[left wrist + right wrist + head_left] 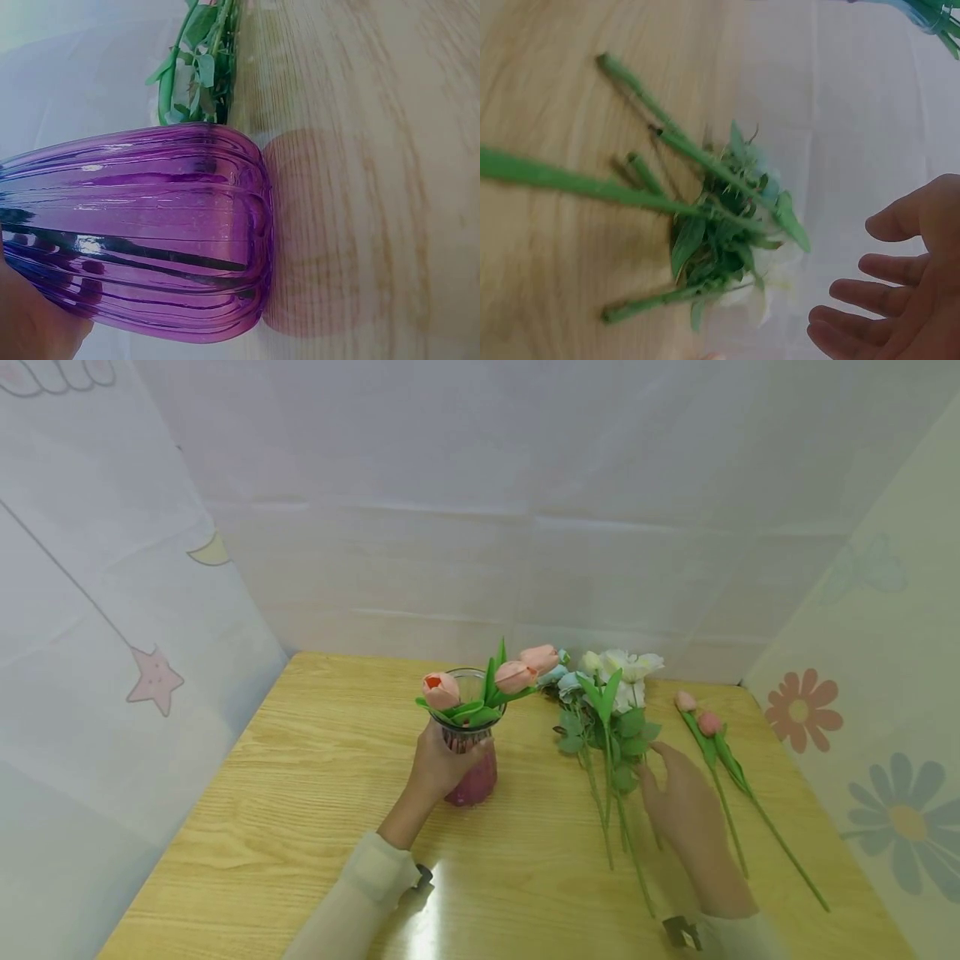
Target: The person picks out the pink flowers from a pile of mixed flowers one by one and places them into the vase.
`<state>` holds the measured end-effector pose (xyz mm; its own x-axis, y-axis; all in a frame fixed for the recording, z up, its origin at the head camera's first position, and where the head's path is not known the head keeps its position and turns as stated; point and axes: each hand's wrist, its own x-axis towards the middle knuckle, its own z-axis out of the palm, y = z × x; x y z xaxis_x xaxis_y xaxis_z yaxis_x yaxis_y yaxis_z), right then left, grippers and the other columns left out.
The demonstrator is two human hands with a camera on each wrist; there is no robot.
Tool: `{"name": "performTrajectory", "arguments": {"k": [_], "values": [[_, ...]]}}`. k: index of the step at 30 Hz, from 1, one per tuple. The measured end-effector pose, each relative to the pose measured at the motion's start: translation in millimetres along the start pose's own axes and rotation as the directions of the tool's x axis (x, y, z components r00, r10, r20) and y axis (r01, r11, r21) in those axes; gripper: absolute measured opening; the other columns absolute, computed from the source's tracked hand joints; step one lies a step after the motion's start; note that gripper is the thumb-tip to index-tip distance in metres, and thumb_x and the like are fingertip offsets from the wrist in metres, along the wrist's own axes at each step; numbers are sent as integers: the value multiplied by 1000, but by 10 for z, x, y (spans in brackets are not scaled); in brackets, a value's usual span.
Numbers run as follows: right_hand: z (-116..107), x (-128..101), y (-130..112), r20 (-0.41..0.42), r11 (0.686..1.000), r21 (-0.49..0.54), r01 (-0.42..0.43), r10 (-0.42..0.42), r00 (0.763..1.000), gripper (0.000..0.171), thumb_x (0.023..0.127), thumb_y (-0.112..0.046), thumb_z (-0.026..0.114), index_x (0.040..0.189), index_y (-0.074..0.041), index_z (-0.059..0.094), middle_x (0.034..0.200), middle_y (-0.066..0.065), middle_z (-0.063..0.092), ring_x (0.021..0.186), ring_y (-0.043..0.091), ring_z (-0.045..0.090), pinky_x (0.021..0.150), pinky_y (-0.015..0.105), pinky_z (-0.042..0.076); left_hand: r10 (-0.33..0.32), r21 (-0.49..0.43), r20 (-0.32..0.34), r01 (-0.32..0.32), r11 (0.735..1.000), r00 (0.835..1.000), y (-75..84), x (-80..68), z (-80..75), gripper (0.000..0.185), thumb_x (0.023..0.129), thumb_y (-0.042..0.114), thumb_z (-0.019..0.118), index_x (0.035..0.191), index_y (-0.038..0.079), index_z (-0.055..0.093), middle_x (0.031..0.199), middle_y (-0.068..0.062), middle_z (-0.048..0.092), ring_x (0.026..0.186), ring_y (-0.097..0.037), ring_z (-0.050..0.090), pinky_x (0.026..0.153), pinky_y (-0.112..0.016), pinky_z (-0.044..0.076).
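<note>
Head view: left hand (438, 768) wraps round the purple ribbed glass vase (472, 768), which stands upright on the wooden counter (300, 793), left of centre. Vase holds three pink tulips (516, 677) w/ green leaves, blooms leaning out over the rim. Right hand (678, 802) hovers just beside the loose bunch of white flowers (626, 672), fingers straight and spread, holding nothing; can't tell if fingertips touch the stems (622, 827). Bunch lies flat on the counter, heads toward the back wall, stems toward the person. Two more pink tulips (701, 714) lie further right, apart from the bunch, stems angled toward the counter's right edge.

Left wrist view: vase (150, 232) fills most of the frame, base on the counter (360, 187); bit of the palm (34, 322) presses against the glass at lower left. Green leaves (199, 67) behind it.

Right wrist view: fingers (870, 289) relaxed, apart, empty; stems (667, 135) and leaves blurred on the counter (547, 247) beside them.
</note>
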<state>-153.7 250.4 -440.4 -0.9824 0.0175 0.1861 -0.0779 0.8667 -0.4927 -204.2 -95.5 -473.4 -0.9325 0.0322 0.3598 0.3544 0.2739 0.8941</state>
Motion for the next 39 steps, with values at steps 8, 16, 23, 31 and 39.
{"name": "performTrajectory", "arguments": {"k": [8,16,23,31,39], "values": [[-21,-42,335,57,996,-68,-49,53,997,53,106,-29,46,145,6,43,143,35,47,124,58,47,92,71,43,-24,-7,-2,24,1000,1000,15,-2,-2,64,82,20,83,134,5,48,124,-16,64,121,-33,63,106,-52,49],[-70,-89,581,63,991,-123,-56,64,996,53,104,-26,49,142,12,44,137,40,48,117,63,48,85,71,46,-14,-1,-6,14,1000,1000,-7,0,1,64,82,17,83,134,5,48,125,-16,64,121,-33,62,106,-53,49],[-76,-76,824,118,981,-164,-106,126,985,56,104,-27,48,143,12,40,138,41,45,118,64,46,91,73,43,-19,-1,-5,19,1000,1000,-14,-1,2,65,82,17,82,135,5,47,125,-16,64,121,-33,63,106,-53,49],[-141,-71,987,182,975,-154,-158,186,966,61,105,-31,43,148,12,34,142,43,39,124,65,39,95,75,38,1,-2,-9,-1,1000,1000,-1,-8,3,64,82,18,83,134,5,48,123,-16,64,119,-33,63,104,-53,50],[-162,-62,1134,173,970,-163,-182,210,962,61,106,-31,41,149,11,33,140,45,40,121,67,40,92,76,39,7,-26,-4,-7,1000,1000,-17,-11,4,64,83,20,83,135,7,48,124,-14,64,119,-32,63,102,-53,51]]}}
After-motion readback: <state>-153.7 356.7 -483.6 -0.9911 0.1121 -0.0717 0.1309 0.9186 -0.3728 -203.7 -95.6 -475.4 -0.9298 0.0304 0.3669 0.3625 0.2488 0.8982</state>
